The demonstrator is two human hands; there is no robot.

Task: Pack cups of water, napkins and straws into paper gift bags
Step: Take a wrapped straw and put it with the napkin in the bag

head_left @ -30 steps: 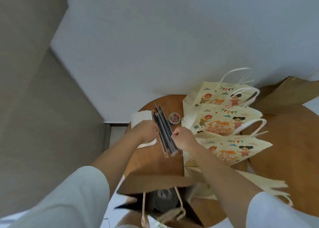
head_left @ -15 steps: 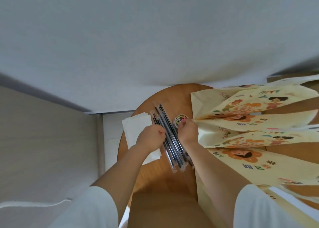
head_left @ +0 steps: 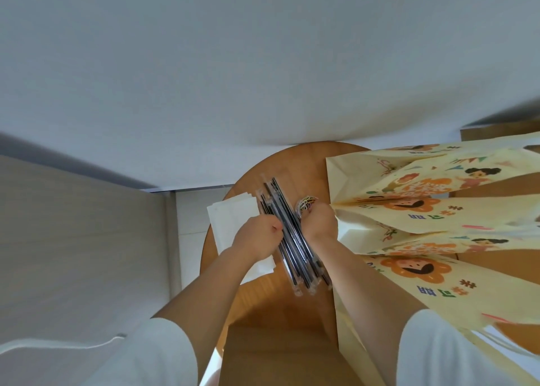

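Packing looks early: the wrapped straws [head_left: 287, 233] lie bundled on the round wooden table [head_left: 292, 163], with napkins [head_left: 230, 219] stacked just left of them, printed gift bags [head_left: 409, 210] to their right and no cup visible. The left hand [head_left: 257, 238] pinches the bundle's left edge. The right hand [head_left: 320, 225] curls at its right edge, grip hidden. A white wall [head_left: 263, 64] rises beyond.

I see the table [head_left: 292, 163] mid-frame | straws [head_left: 287, 233] lie on its middle | napkins [head_left: 230, 219] lie just left of them, over the table's left edge | left hand [head_left: 257, 239] is over the napkins and holds the straws' left side | right hand [head_left: 320, 225] touches their right side | small roll [head_left: 306, 203] sits just above that hand, between straws and gift bags [head_left: 409, 219] | bags fill the frame's right.
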